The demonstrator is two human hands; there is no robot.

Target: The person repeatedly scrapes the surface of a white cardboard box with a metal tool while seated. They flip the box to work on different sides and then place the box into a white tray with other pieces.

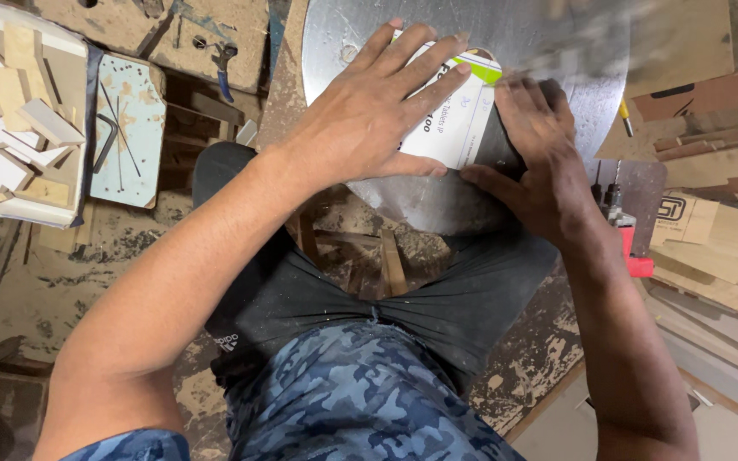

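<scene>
Item: white card box (pixel 454 128), flat on round metal disc (pixel 471 51) over the lap. L hand (pixel 369 119) fingers spread, pressing box; R hand (pixel 540 162) fingers flat at box's right edge, blurred. Risk, by my read: box may skid on slick metal if L pressure eases.

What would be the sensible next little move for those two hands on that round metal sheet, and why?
Probably slide the right hand further along the round metal sheet, since the left hand already presses the white card flat and the right one looks blurred at the card's edge.

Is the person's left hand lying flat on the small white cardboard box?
Yes, the left hand lies spread, palm down, on the small white cardboard box atop the round grey metal sheet.
</scene>
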